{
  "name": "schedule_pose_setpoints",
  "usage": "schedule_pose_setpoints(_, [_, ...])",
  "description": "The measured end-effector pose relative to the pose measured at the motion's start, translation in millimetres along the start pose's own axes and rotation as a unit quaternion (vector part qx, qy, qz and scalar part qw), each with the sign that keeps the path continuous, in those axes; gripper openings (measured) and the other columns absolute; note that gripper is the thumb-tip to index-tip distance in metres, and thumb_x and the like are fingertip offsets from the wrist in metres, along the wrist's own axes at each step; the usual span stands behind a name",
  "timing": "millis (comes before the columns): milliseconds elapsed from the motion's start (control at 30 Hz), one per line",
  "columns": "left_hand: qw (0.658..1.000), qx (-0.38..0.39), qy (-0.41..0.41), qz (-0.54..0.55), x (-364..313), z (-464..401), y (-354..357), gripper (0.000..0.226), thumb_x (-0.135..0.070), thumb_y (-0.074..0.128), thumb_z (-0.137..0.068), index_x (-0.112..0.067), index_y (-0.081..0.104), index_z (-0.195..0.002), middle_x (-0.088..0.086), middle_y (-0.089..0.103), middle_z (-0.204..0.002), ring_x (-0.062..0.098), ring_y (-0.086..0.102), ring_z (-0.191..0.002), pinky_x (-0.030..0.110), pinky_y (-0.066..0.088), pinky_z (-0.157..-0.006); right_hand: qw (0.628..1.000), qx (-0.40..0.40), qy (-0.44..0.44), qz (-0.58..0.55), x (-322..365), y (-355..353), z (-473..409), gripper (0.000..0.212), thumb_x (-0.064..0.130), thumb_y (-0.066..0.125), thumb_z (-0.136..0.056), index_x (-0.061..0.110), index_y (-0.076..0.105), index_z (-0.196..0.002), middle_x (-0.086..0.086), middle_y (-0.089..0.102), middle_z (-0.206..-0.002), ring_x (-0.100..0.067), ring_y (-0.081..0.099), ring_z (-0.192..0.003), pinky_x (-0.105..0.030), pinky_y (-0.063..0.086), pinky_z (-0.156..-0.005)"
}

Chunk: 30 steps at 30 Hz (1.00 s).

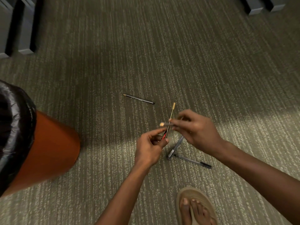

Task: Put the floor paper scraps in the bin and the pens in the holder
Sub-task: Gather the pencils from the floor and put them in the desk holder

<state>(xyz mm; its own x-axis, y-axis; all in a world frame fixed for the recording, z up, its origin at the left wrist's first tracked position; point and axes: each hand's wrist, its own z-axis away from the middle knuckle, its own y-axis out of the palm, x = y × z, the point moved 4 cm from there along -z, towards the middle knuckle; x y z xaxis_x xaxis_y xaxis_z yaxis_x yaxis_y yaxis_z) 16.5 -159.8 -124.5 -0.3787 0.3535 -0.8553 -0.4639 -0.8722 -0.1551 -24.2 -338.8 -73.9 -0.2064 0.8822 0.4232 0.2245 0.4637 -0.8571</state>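
Note:
My left hand (150,144) is closed around a small bunch of pens (170,117), one with a tan cap pointing up and one red. My right hand (194,129) pinches a grey pen with a pale tip (164,124) and holds it crosswise against that bunch. On the carpet under my hands lie a grey marker (174,149) and a clear pen with a black cap (193,161). A dark pencil (138,99) lies further out on the carpet. The orange bin (53,150) with a black liner stands at the left. No paper scraps or pen holder are in view.
My sandalled foot (194,207) stands on the carpet at the bottom right. Grey cabinet bases with dark gaps (24,30) line the top left, and more (259,5) sit at the top right.

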Motion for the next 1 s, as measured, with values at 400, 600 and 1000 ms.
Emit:
schedule_pose_setpoints(400, [0.995, 0.060, -0.014, 0.082, 5, 6, 1, 0.039, -0.008, 0.082, -0.083, -0.028, 0.077, -0.116, 0.008, 0.068, -0.081, 0.017, 0.055, -0.077, 0.021, 0.050, -0.076, 0.969, 0.093, -0.185, 0.135, 4, 18, 3, 0.031, 0.019, 0.051, -0.098, 0.013, 0.075, -0.117, -0.002, 0.075, -0.112, -0.023, 0.060, -0.101, -0.034, 0.046, -0.073])
schedule_pose_setpoints(600, [0.987, 0.023, -0.029, 0.158, 2, 7, -13, 0.036, -0.011, 0.067, -0.096, -0.020, 0.066, -0.131, 0.005, 0.081, -0.100, 0.005, 0.065, -0.078, 0.023, 0.050, -0.069, 0.996, -0.005, -0.062, 0.071, -6, 0, 1, 0.020, 0.013, 0.075, -0.091, 0.010, 0.076, -0.111, -0.006, 0.078, -0.107, -0.026, 0.071, -0.100, -0.043, 0.055, -0.086])
schedule_pose_setpoints(1000, [0.978, -0.106, -0.005, 0.177, -3, 8, 16, 0.018, -0.017, 0.077, -0.089, -0.026, 0.081, -0.103, -0.001, 0.080, -0.105, 0.014, 0.075, -0.102, 0.031, 0.062, -0.086, 0.622, -0.013, 0.522, -0.583, 28, 38, 8, 0.011, 0.005, 0.057, -0.100, 0.008, 0.067, -0.097, -0.013, 0.078, -0.088, -0.019, 0.077, -0.076, -0.027, 0.060, -0.063])
